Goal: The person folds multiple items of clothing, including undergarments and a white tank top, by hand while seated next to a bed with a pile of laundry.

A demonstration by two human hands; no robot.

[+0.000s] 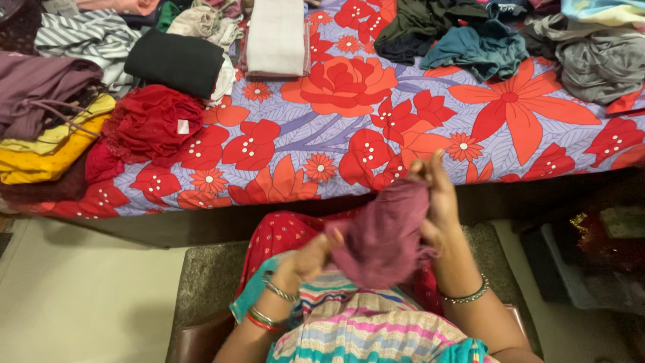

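I see my left hand [310, 259] smeared by motion blur, its fingers lost inside the crumpled mauve cloth [384, 236], so its grip cannot be read. That cloth also covers the palm of my right hand [437, 202]. Relative to the purple bedsheet with red flowers [376, 128]: beyond its far edge, the pale blue fabric [605, 10] and the pink garment [121, 5] are cut off by the top border. At its left end, the yellow folded cloth [47, 151] runs out of frame. To its lower right, a dark glittery object [605, 235] sits in shadow, unidentifiable.
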